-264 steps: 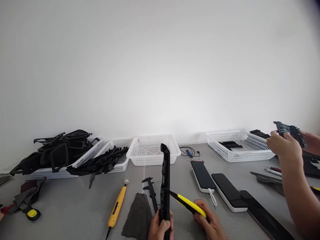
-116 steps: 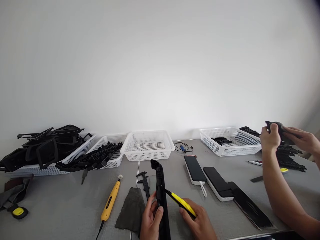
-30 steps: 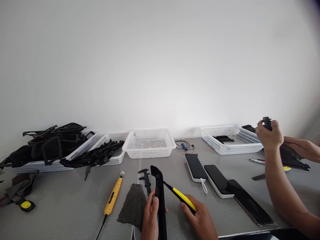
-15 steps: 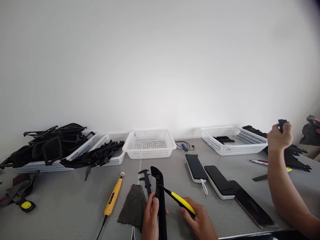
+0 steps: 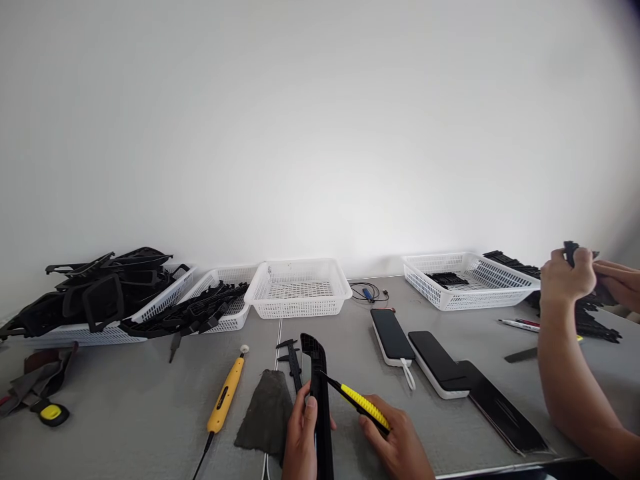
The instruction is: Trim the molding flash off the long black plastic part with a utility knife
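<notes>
My left hand (image 5: 302,433) is closed around a long black plastic part (image 5: 321,400) with a curved upper end, held up off the table. In my right hand (image 5: 397,437) is a yellow and black utility knife (image 5: 364,405), its tip at the inner side of the plastic part. Whether the tip touches the plastic I cannot tell. Beside my left hand lie a dark grey cloth (image 5: 265,410) and a black caliper (image 5: 291,360), partly hidden by the part.
A yellow rotary tool (image 5: 226,395) lies to the left. White baskets (image 5: 300,307) stand along the wall, some holding black parts (image 5: 105,293). Phones and power banks (image 5: 440,363) lie right of centre. At far right another person's hands (image 5: 570,273) hold a small black part.
The other person's two hands have come together around the small black part, the second moving in from the right. My hands, the knife and the plastic part have barely moved.
</notes>
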The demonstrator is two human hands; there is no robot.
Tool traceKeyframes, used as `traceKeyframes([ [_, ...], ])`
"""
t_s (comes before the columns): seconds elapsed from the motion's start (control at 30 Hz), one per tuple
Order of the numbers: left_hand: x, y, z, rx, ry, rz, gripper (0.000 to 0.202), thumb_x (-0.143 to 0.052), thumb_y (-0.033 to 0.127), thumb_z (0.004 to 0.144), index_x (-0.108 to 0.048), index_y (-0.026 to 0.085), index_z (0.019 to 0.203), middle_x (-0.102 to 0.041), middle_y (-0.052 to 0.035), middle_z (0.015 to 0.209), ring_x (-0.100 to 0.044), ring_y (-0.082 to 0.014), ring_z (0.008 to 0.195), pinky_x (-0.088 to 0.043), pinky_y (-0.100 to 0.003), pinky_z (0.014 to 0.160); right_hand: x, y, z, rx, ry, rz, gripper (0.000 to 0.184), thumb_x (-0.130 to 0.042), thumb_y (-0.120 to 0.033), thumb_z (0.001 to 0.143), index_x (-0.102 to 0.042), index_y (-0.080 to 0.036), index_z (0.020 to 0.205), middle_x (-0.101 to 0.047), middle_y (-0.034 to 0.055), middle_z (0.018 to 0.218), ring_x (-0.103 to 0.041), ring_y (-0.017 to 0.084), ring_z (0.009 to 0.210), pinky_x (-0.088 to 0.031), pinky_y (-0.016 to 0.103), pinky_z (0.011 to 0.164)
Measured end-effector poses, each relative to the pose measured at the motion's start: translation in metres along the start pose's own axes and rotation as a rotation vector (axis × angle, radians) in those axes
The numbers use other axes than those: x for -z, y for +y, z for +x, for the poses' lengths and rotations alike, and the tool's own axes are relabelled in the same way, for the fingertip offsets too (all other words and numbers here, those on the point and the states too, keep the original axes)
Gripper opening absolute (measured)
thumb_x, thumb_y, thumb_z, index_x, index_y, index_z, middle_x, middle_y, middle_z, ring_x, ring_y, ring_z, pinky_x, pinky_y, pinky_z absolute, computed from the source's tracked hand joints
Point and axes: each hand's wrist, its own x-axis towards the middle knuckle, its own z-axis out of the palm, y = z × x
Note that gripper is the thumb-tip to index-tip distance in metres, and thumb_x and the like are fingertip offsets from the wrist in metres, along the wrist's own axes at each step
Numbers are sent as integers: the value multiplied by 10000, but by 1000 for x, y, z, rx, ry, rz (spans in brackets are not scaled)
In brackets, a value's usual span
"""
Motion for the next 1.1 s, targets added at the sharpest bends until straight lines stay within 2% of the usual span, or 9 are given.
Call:
traceKeyframes([
  [0.23, 0, 1, -1, -11, -1, -15, 804, -538, 818, 885, -592, 186, 1381, -680, -12, 718, -622, -243, 746, -467, -331, 748, 0, 3, -2, -1, 2, -36, 427, -505, -494, 1002, -769, -167, 1077, -680, 21, 790, -582, 177, 708, -423, 245, 650],
  [0.4, 0, 2, -1, -4, -32, -28, 813, -550, 821, 878, -576, 184, 1384, -670, -3, 725, -623, -236, 751, -455, -315, 728, 0, 3, -2, -4, 9, -10, 422, -506, -503, 1008, -759, -173, 1076, -706, 31, 836, -603, 182, 738, -429, 239, 653],
  [0.6, 0, 2, 0, 5, -31, -7, 804, -525, 814, 892, -564, 182, 1389, -669, 5, 720, -632, -241, 767, -461, -323, 780, 0, 0, -1, -14, 23, -18, 439, -516, -523, 998, -767, -170, 1064, -676, 21, 778, -587, 178, 700, -419, 240, 633],
  [0.8, 0, 1, 0, -8, -17, 1, 768, -533, 785, 908, -588, 179, 1377, -675, 1, 709, -644, -244, 760, -460, -328, 776, 0, -1, -1, -17, 47, -5, 450, -522, -528, 992, -771, -162, 1075, -696, 33, 798, -608, 189, 717, -439, 243, 644],
  [1.1, 1, -4, 4, 12, 23, 26, 854, -541, 830, 862, -573, 174, 1409, -701, -15, 719, -657, -263, 754, -480, -337, 766, 0, 4, 2, 10, 30, -12, 451, -536, -521, 991, -771, -158, 1119, -728, 46, 819, -656, 209, 760, -477, 248, 677],
])
